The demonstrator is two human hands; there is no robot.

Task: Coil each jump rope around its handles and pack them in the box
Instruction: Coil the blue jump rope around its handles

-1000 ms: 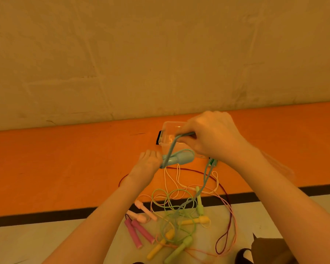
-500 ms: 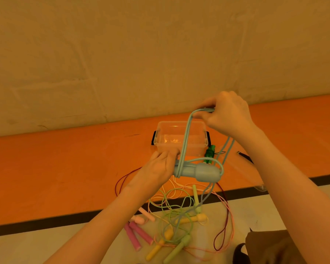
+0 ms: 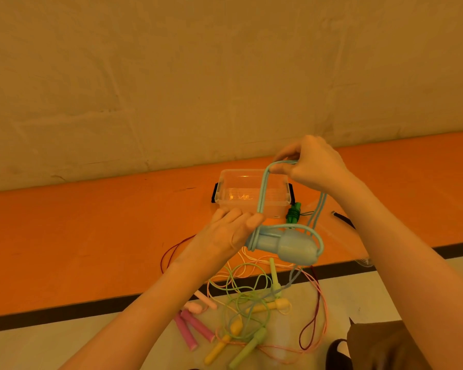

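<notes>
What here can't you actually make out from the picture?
- Near ends of the blue handles: the left hand covers them.
- Where the blue cord ends: inside the right hand.
- Which cord belongs to which handle in the floor tangle: overlapping.
- Dark object: cut by the bottom edge.

Left hand [image 3: 225, 236] grips the blue handles [image 3: 286, 245] held level above the floor; right hand [image 3: 316, 166] pinches the blue rope [image 3: 262, 188] up high, a few turns already round the handle necks. Clear plastic box [image 3: 251, 193] sits behind on the orange mat [image 3: 91, 236]. Green coiled rope [image 3: 293, 213] beside the box. Pink handles [image 3: 193, 329], yellow handles [image 3: 225, 343] and tangled cords lie below.
</notes>
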